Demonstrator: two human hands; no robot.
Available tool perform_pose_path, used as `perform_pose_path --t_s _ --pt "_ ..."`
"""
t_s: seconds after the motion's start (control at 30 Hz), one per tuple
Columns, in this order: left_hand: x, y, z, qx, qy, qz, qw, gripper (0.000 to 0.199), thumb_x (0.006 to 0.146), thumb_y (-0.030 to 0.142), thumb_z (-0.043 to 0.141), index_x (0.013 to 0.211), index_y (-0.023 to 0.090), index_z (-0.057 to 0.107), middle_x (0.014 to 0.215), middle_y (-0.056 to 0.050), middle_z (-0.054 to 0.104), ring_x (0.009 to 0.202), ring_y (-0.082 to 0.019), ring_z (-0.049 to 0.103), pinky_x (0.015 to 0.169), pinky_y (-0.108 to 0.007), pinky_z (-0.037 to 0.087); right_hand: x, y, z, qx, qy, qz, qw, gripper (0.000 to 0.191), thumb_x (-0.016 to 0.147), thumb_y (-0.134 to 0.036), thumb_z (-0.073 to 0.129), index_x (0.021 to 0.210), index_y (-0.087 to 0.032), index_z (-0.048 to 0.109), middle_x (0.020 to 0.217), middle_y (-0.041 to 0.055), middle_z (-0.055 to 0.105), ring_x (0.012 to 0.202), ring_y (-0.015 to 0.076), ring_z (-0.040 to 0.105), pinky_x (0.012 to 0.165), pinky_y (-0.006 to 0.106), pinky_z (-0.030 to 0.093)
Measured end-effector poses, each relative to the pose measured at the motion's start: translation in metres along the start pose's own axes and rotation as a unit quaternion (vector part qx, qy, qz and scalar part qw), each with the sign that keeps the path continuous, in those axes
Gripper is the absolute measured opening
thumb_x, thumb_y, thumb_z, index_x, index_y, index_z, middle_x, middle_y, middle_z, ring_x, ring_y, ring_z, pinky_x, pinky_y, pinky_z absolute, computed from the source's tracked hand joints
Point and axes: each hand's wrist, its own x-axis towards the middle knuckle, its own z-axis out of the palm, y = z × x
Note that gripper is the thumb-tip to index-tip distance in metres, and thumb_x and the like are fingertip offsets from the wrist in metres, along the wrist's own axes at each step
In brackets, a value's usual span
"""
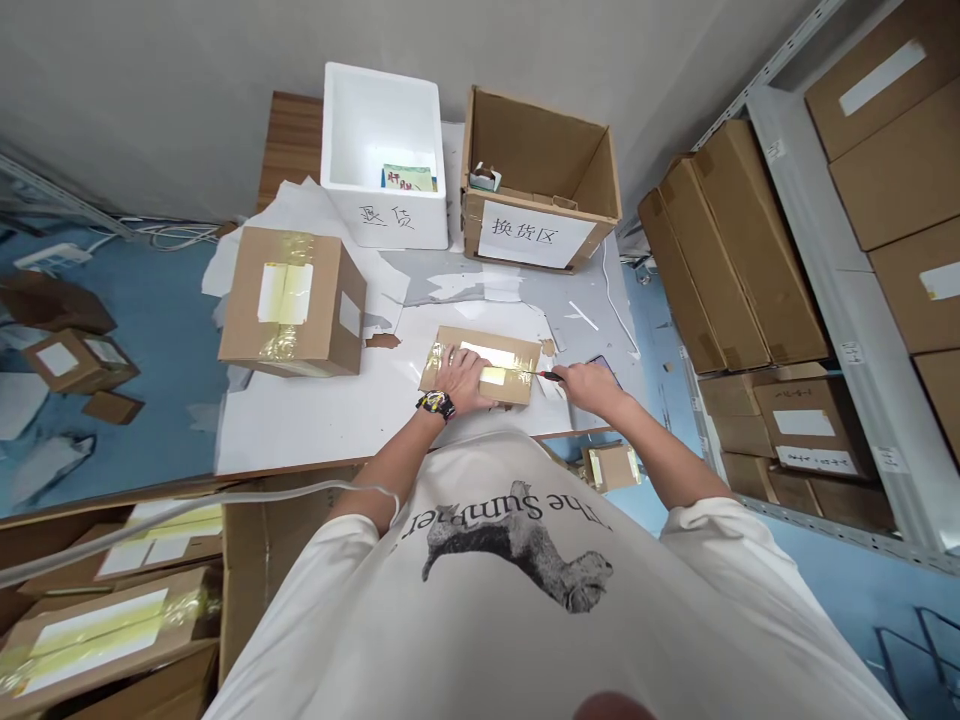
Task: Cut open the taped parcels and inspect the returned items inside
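A small taped cardboard box (517, 388) with a white label lies flat on the white-covered table in front of me. My left hand (460, 380), wearing a watch, rests on the box's left part with its fingers spread. In my right hand (590, 388) is a screwdriver (551, 376) with a red and black handle. Its thin shaft points left, over the tape along the middle of the box; whether the tip pierces the tape I cannot tell. Close behind the right hand, a phone (604, 366) is partly hidden.
A larger taped box (289, 305) stands at the left. Behind are a white foam box (405, 220) and an open cardboard box (600, 200), both with handwriting. Paper scraps lie on the table (315, 425). Shelves of cartons (731, 250) rise at right; a carton of parcels (247, 580) sits lower left.
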Motion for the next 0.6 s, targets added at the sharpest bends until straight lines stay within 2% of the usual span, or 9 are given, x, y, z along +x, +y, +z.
perform_pose_path --t_s 0.17,0.23,0.3,0.37,0.43,0.5,0.53,0.6 --pt "0.003 0.011 -0.003 0.021 -0.011 -0.021 1.000 0.081 0.069 0.057 0.100 0.138 0.021 0.078 0.140 -0.022 0.072 0.143 -0.051 0.057 0.141 -0.074 0.022 -0.022 0.029 0.018 0.096 0.029 0.052 0.994 0.043 0.117 -0.034 0.055 0.155 -0.030 0.077 0.127 0.0164 0.087 0.116 0.0359 0.081 0.096 0.041 0.056" --pt "0.004 0.014 -0.005 0.025 -0.009 -0.024 0.999 0.080 0.071 0.056 0.099 0.139 0.021 0.077 0.140 -0.022 0.072 0.142 -0.051 0.057 0.141 -0.074 0.023 -0.027 0.043 0.033 0.162 0.074 0.074 0.981 0.046 0.116 -0.037 0.057 0.157 -0.031 0.076 0.126 0.0151 0.087 0.113 0.0359 0.080 0.094 0.040 0.057" --pt "0.003 0.014 -0.007 0.026 -0.005 -0.027 0.999 0.076 0.075 0.055 0.097 0.139 0.021 0.076 0.140 -0.023 0.072 0.143 -0.051 0.057 0.141 -0.074 0.023 -0.024 0.047 0.052 0.259 0.135 0.078 0.953 0.047 0.113 -0.041 0.059 0.155 -0.029 0.077 0.121 0.0131 0.087 0.108 0.0339 0.080 0.091 0.039 0.058" --pt "0.002 0.012 -0.010 0.023 0.003 -0.040 0.999 0.072 0.080 0.055 0.094 0.141 0.021 0.075 0.140 -0.023 0.072 0.143 -0.051 0.057 0.140 -0.075 0.025 -0.007 0.036 0.071 0.392 0.192 0.071 0.897 0.048 0.111 -0.049 0.061 0.149 -0.025 0.078 0.109 0.0096 0.085 0.093 0.0291 0.079 0.085 0.037 0.060" --pt "-0.001 0.008 -0.016 0.022 0.010 -0.058 0.998 0.071 0.085 0.055 0.092 0.144 0.020 0.074 0.140 -0.024 0.071 0.143 -0.051 0.058 0.138 -0.075 0.027 0.019 0.013 0.087 0.541 0.220 0.079 0.808 0.052 0.108 -0.061 0.063 0.141 -0.022 0.076 0.089 0.0029 0.077 0.072 0.0225 0.071 0.073 0.034 0.060" --pt "-0.004 0.004 -0.022 0.021 0.004 -0.064 0.998 0.075 0.086 0.055 0.092 0.150 0.021 0.072 0.142 -0.024 0.071 0.144 -0.051 0.058 0.138 -0.075 0.028 0.048 -0.017 0.098 0.658 0.218 0.108 0.713 0.057 0.101 -0.071 0.068 0.131 -0.023 0.073 0.074 -0.0044 0.064 0.061 0.0185 0.063 0.064 0.031 0.059" --pt "-0.006 0.001 -0.025 0.018 -0.005 -0.057 0.998 0.078 0.086 0.054 0.092 0.154 0.022 0.071 0.144 -0.023 0.071 0.146 -0.050 0.058 0.139 -0.075 0.028 0.061 -0.031 0.101 0.696 0.212 0.121 0.675 0.058 0.098 -0.074 0.071 0.126 -0.024 0.071 0.071 -0.0065 0.060 0.060 0.0174 0.061 0.062 0.030 0.059" --pt "-0.010 -0.003 -0.032 0.001 -0.018 -0.039 0.999 0.081 0.086 0.052 0.094 0.158 0.024 0.070 0.155 -0.022 0.069 0.153 -0.049 0.056 0.140 -0.073 0.030 0.082 -0.055 0.104 0.736 0.208 0.134 0.630 0.057 0.093 -0.075 0.074 0.121 -0.025 0.068 0.070 -0.0082 0.057 0.060 0.0164 0.060 0.060 0.029 0.058"
